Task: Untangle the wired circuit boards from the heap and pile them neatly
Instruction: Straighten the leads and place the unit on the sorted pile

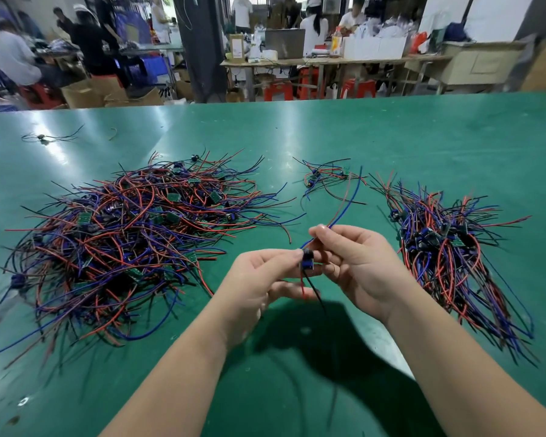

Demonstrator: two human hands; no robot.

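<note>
Wired circuit board (pixel 308 259): one unit, held above the bench (pixel 423 137), midway between heap and pile.

Left hand (pixel 259 279): fingers (pixel 275 255) pinch the board's small dark body.
Right hand (pixel 360 263): fingers (pixel 331 231) pinch its blue lead (pixel 347 206) just above the body. That lead and a reddish one beside it run up and away from us.
Lower leads (pixel 309 287): one red and one black, hanging loose beneath the hands.

Heap (pixel 123 241), on our left: large, with red, blue and black leads crossing and green boards scattered through it.
Pile (pixel 448 257), on our right: leads lie roughly aligned.
Small cluster (pixel 325 179), beyond the hands: a few boards.

Risks, as we judge them:
- The hanging leads could snag the heap's outlying ends if we swing low to the left.
- A hard pull on a lead could strain its joint at the board.
- A careless drop could set this unit crosswise on the pile.

Room:
- Bare green surface lies beneath and in front of the hands.
- The far edge is well behind the heap.
- The near edge is out of view.
</note>
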